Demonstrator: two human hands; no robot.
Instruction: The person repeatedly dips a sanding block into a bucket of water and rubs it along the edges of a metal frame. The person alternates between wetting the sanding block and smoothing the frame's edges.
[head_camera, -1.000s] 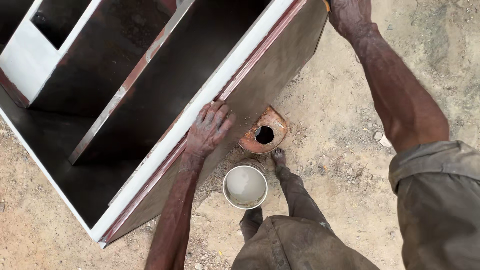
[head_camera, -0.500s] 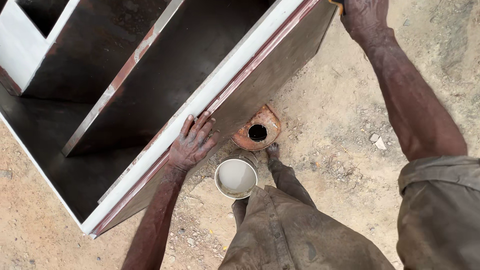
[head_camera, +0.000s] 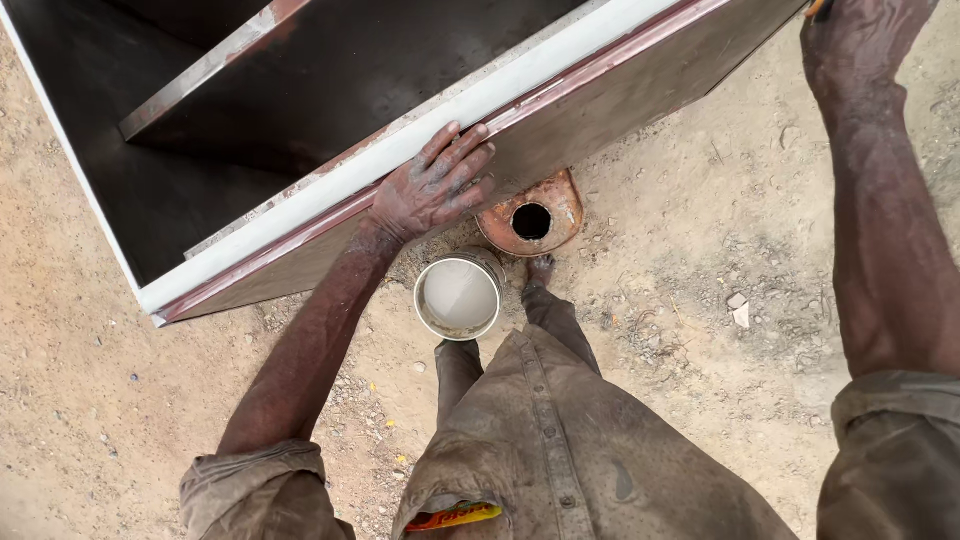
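The dark wooden cabinet (head_camera: 330, 110) lies open-face-up on the sandy ground (head_camera: 100, 400), its white-painted front edge (head_camera: 520, 85) under the left hand (head_camera: 432, 188), fingers spread flat and pressing. The right hand (head_camera: 850, 45) grips something orange at the cabinet's corner — fingers closed, though on what I cannot tell. A shove could smear the painted edge, or a knee tip the open paint can (head_camera: 459, 296) just beside the rusty lid (head_camera: 530, 215).

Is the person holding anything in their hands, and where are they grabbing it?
The left hand grips nothing; it lies flat on the cabinet's white edge. The right hand seems closed on something orange at the picture's top edge; too little shows to tell what.
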